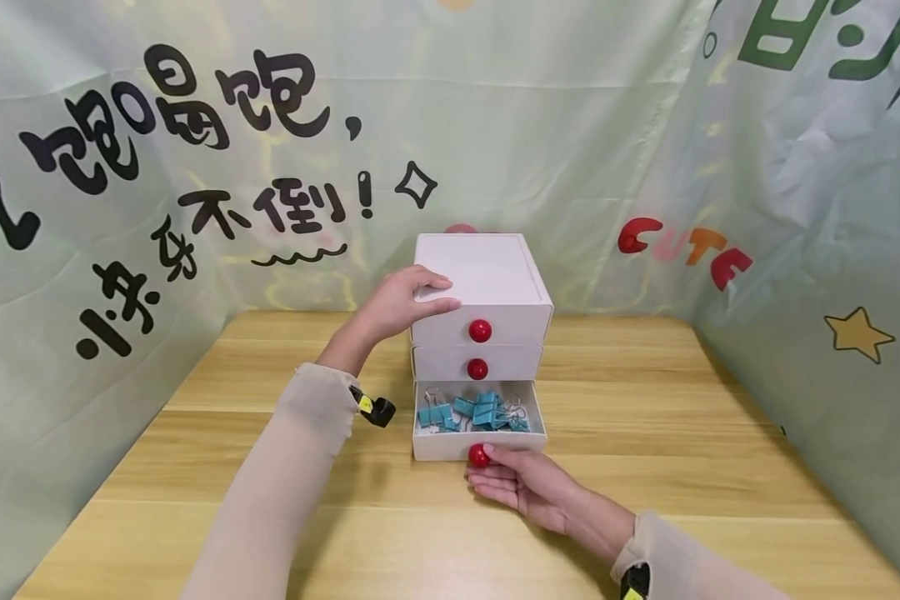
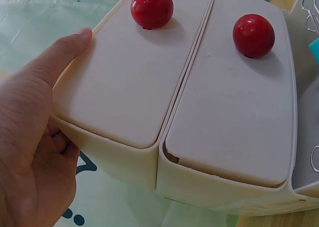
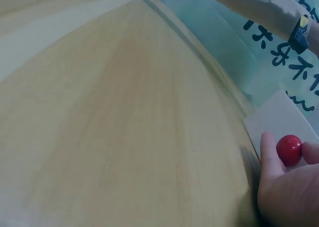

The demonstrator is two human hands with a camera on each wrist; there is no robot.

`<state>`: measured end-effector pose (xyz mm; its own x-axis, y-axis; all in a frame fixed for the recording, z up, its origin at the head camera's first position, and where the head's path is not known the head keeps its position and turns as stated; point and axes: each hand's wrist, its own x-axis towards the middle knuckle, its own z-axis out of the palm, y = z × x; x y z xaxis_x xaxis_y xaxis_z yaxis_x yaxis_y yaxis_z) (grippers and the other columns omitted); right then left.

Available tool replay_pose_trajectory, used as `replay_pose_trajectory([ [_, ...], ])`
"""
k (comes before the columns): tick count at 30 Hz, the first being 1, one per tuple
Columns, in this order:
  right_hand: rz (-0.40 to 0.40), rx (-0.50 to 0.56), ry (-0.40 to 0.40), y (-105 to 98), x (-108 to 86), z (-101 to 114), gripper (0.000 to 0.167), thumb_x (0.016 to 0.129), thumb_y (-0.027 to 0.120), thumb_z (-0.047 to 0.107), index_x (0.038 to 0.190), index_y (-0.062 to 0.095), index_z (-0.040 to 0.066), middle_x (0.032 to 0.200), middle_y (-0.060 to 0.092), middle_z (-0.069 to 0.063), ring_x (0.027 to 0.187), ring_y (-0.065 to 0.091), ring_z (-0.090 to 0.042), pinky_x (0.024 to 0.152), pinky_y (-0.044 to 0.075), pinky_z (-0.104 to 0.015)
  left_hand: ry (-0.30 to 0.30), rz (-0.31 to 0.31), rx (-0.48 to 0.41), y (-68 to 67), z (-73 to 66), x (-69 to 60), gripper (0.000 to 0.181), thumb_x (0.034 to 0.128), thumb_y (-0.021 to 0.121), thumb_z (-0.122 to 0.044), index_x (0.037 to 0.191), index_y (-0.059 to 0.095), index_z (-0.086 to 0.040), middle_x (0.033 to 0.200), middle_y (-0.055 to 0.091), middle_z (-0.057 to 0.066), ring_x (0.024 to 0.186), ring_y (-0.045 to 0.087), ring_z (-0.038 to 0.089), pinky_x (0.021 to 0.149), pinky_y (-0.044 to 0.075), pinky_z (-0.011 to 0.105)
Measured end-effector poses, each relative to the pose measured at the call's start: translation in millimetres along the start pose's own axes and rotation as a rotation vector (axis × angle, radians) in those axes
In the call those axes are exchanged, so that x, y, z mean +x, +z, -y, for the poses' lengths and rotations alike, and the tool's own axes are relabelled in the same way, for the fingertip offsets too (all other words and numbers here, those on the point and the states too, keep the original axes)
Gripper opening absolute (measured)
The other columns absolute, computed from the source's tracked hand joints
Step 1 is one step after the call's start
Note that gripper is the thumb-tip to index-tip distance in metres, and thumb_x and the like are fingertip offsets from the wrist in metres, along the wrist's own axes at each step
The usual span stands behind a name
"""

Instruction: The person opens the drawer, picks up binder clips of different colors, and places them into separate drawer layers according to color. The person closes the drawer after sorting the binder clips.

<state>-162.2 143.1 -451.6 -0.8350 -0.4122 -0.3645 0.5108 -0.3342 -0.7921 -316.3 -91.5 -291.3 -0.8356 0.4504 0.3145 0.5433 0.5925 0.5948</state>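
A white drawer unit (image 1: 482,268) with red round knobs stands on the table. Its bottom drawer (image 1: 442,447) is pulled out and holds several blue binder clips (image 1: 487,410). The drawers above, the top one (image 2: 134,72) and the middle one (image 2: 234,102), are closed. At the unit's upper left edge, my left hand (image 1: 399,302) grips the corner, thumb near the top front edge; some fingertips are hidden in the left wrist view. My right hand (image 1: 536,487) pinches the bottom drawer's red knob (image 3: 289,150) between thumb and fingers, palm turned upward.
The wooden table (image 1: 645,417) extends on both sides of the unit and in front of it. Behind and beside the table hangs a pale green printed cloth (image 1: 555,108). Dark wrist cameras (image 1: 375,410) are strapped over the sleeves.
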Motion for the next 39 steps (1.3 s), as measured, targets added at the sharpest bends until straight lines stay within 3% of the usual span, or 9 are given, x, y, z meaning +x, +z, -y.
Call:
replay_pose_trajectory([
  [39, -0.1, -0.008, -0.079, -2, 47.5, 23, 0.041, 0.097, 0.062, 0.022, 0.127, 0.053, -0.005, 0.111, 0.066, -0.026, 0.102, 0.067, -0.032, 0.092, 0.052, -0.04, -0.003, -0.007, 0.013, -0.5, -0.1, -0.3, 0.051, 0.0852, 0.071, -0.05, 0.122, 0.069, -0.015, 0.127, 0.061, 0.003, 0.118, 0.051, 0.021, 0.102, 0.041, 0.039],
])
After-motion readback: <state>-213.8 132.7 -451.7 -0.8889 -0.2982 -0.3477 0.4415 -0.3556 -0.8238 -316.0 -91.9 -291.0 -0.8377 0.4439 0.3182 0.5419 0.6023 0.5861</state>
